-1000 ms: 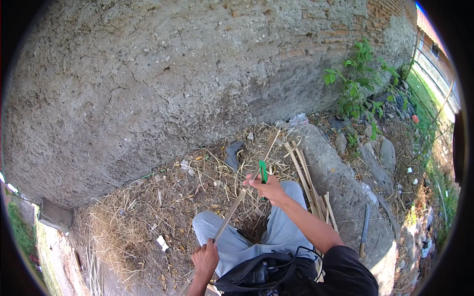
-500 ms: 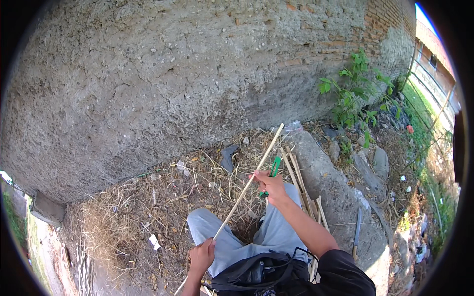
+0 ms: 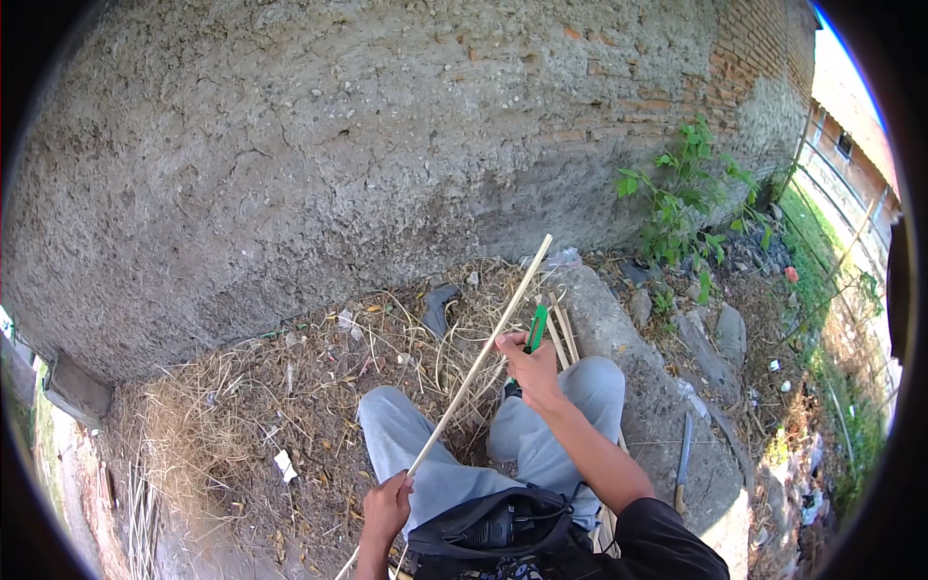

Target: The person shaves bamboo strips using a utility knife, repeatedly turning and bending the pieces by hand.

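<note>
A long pale bamboo strip (image 3: 473, 377) runs slantwise across my lap, its far end raised toward the wall. My left hand (image 3: 387, 505) is closed round its lower part, beside my left thigh. Farther up, my right hand (image 3: 531, 374) grips a green utility knife (image 3: 537, 327), which points up and away from me. The thumb and fingertips of that hand also touch the strip. Whether the knife's blade is out is too small to tell. A black bag (image 3: 495, 527) rests at my waist.
A rough wall (image 3: 338, 174) rises ahead. Several cut strips (image 3: 563, 329) lean by a concrete slab (image 3: 628, 387) at my right, where a long-bladed knife (image 3: 684, 454) lies. Shavings (image 3: 203, 435) litter the ground at left. A leafy plant (image 3: 686, 203) grows by the wall.
My right knee has swung outward to the right, covering part of the leaning strips. Both hands keep their hold, and the view has shifted slightly.
</note>
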The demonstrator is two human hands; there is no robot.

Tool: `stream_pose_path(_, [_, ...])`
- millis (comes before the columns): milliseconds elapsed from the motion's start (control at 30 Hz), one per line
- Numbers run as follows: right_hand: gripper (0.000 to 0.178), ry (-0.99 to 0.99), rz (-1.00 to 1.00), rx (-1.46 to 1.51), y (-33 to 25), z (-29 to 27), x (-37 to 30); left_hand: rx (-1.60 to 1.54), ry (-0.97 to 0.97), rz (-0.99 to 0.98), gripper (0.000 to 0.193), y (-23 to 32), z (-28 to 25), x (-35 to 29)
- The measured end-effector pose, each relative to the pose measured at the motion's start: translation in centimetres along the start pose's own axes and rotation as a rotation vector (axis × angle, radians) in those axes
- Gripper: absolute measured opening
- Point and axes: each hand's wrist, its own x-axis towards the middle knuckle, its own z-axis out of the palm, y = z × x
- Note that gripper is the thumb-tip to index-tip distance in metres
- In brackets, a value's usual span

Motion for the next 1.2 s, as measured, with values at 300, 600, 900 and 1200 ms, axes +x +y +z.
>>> stream_pose_path(300, [0.017, 0.004, -0.338, -0.520, -0.1, 0.8, -0.6, -0.027, -0.018, -0.032, 0.016, -0.6, -1.2, -0.5])
stream_pose_path(600, [0.021, -0.347, -0.286, -0.689, -1.2, 0.9, 2.0, -0.184, -0.113, -0.125, 0.019, -1.3, -1.7, -1.5])
stream_pose_path(900, [0.016, -0.613, 0.288, 0.246, 0.1, -1.2, 4.1, -0.770, -0.318, -0.423, 0.031, -3.5, -0.2, -0.7])
stream_pose_path(1200, [0.014, -0.496, 0.025, 0.158, 1.4, 1.3, 3.8, -0.797, -0.294, -0.363, 0.028, -6.2, 4.9, 0.5])
